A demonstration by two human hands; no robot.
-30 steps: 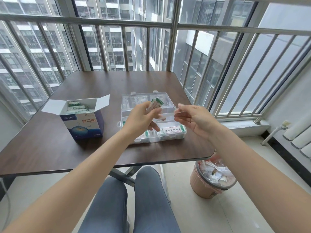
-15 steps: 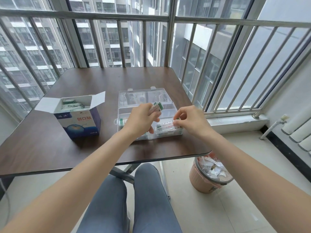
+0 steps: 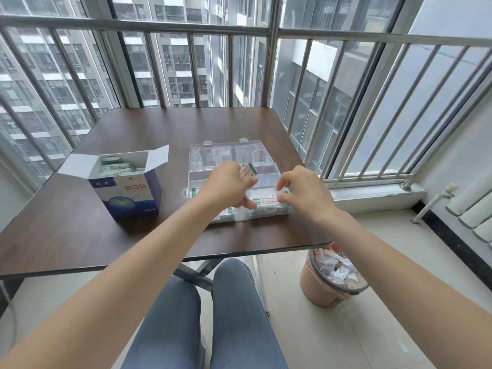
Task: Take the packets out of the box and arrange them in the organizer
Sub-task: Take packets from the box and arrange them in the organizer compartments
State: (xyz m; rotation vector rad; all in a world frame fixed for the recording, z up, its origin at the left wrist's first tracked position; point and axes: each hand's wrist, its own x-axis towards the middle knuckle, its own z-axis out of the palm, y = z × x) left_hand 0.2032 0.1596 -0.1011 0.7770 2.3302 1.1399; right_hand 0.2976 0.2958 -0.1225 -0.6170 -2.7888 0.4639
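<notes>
Left hand (image 3: 226,186) grip: fingers curled around a small stack of packets (image 3: 247,170), above the organizer's middle. Right hand (image 3: 303,191) grip: fingertips pinch a packet (image 3: 266,200) lying in the near-right compartment of the clear organizer (image 3: 234,155); the left fingers touch its other end. Organizer sits on the table (image 3: 159,129) near its 3 o'clock edge, lid open toward 12 o'clock. Box (image 3: 127,190) stands at 9 o'clock of the organizer, flaps open, more packets inside.
</notes>
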